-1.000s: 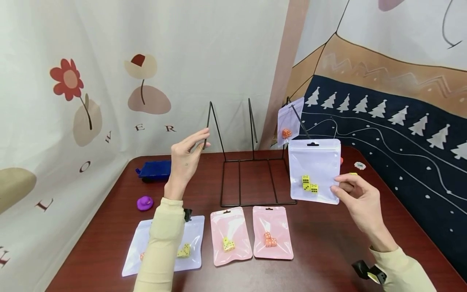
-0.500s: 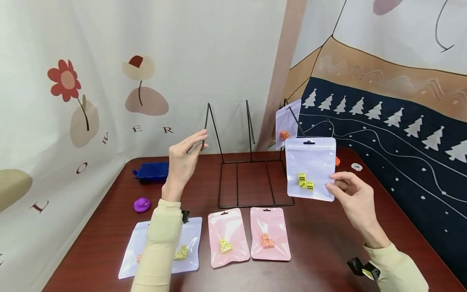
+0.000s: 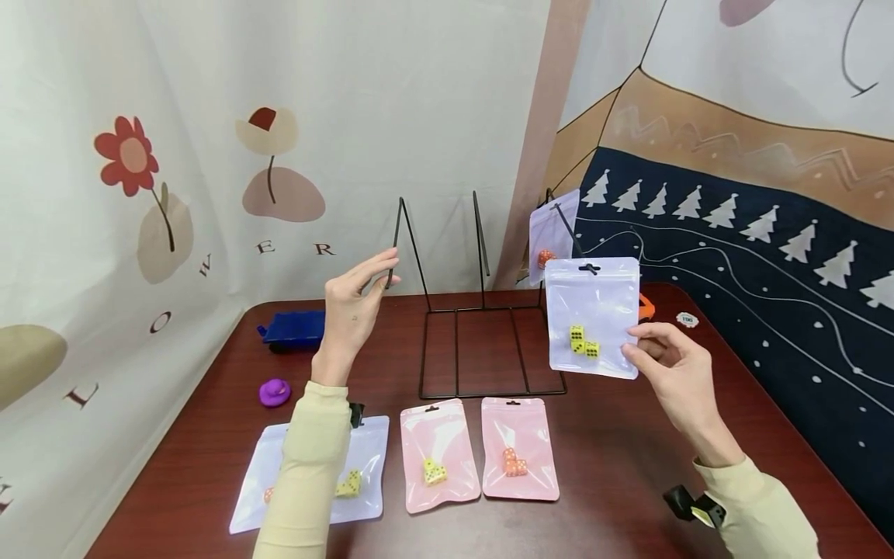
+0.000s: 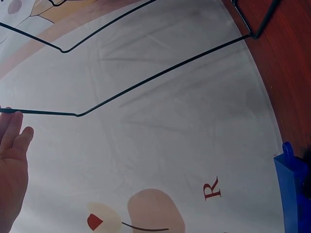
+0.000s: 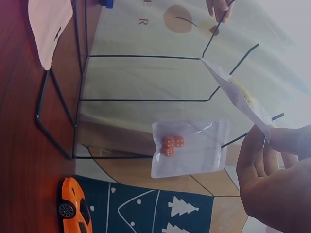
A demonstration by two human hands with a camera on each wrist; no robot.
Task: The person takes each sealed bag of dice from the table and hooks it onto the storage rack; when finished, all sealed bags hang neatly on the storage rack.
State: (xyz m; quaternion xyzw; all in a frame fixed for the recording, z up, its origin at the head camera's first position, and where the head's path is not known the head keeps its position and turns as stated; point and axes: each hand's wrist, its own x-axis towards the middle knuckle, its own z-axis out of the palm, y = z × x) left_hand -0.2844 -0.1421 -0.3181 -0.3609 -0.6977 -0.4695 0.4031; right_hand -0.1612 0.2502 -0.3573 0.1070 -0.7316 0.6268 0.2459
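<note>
My right hand pinches the right edge of a lavender zip bag with yellow dice in it, held upright. The bag's hang hole overlaps the front end of the right rod of a black wire rack in the head view. Farther back on that rod hangs another lavender bag with orange dice. My left hand pinches the front end of the rack's left rod between fingers and thumb. The middle rod bears nothing.
Pink bags of yellow dice and orange dice lie before the rack. Lavender packaging lies partly under my left sleeve. A purple duck, blue toy cart, orange toy car and white chip stand around.
My right hand has brought the lavender bag slightly up and left, its hole now at the right rod's end. The left hand keeps its hold on the left rod.
</note>
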